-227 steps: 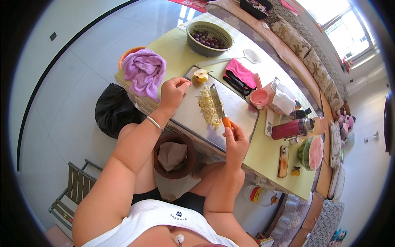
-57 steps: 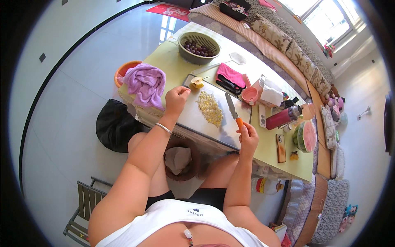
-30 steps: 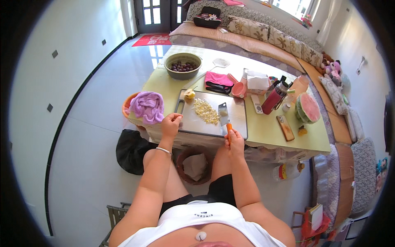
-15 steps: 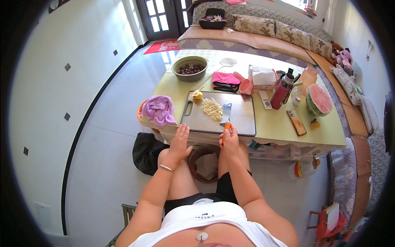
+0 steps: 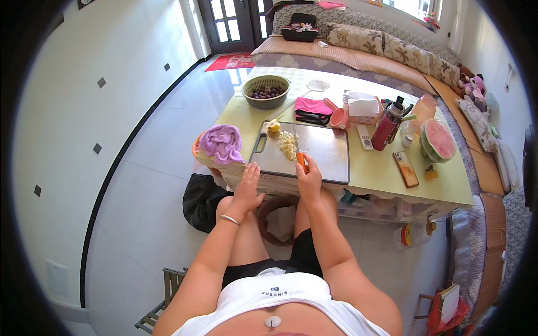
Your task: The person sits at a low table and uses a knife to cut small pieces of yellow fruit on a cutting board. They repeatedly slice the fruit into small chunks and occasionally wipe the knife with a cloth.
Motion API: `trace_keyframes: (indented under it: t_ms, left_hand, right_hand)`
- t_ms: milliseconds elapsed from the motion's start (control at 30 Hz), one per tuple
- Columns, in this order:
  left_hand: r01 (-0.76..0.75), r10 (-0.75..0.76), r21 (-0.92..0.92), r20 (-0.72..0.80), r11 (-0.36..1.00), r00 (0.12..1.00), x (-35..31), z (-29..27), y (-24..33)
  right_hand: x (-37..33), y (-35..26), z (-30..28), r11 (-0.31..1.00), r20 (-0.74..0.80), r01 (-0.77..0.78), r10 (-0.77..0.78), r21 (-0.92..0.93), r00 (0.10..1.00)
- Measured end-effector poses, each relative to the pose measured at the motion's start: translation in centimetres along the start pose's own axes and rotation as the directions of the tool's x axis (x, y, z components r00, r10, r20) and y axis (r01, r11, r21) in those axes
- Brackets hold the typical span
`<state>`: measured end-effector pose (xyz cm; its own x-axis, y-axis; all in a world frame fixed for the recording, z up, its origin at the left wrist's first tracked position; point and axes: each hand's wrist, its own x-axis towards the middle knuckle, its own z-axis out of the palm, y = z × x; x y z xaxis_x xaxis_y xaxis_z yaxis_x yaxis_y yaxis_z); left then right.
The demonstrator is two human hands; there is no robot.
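The right hand has its grip wrapped round the knife, which points away, and the chopped bits lie just ahead and left of that grip, farther from the flat, empty left hand.

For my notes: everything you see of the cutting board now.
The cutting board is a roughly rectangular slab with a silvery, metal-looking face, a dark edge and a handle slot at its left end. It lies flat on the table, along the side nearest the person. Chopped pale pieces lie left of its middle, with a cut yellow fruit near its upper left corner. The knife, in the right hand, is at the chopped pieces; whether its blade touches the board is unclear.
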<state>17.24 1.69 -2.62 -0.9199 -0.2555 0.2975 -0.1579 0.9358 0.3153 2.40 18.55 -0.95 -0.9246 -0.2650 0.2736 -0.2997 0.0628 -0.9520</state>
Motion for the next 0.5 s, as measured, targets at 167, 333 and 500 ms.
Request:
trace_keyframes:
  t_ms: [167, 333, 500]
  left_hand:
    - [-0.007, 0.007, -0.001, -0.023, 1.0, 1.0, 0.4, 0.3, 0.5]
    - [0.008, -0.008, -0.006, -0.04, 1.0, 0.999, 0.0, 0.4, 0.5]
    - [-0.019, 0.018, -0.024, -0.058, 1.0, 0.998, 0.2, 0.5, 0.7]
  right_hand:
    - [0.1, 3.0, -0.1, 0.988, -0.065, -0.011, 0.021, 0.152, 0.998]
    - [-1.4, 3.4, -0.4, 0.961, -0.007, -0.121, 0.127, 0.25, 0.992]
    - [-1.9, 4.5, -1.1, 0.939, -0.04, -0.056, 0.074, 0.34, 0.996]
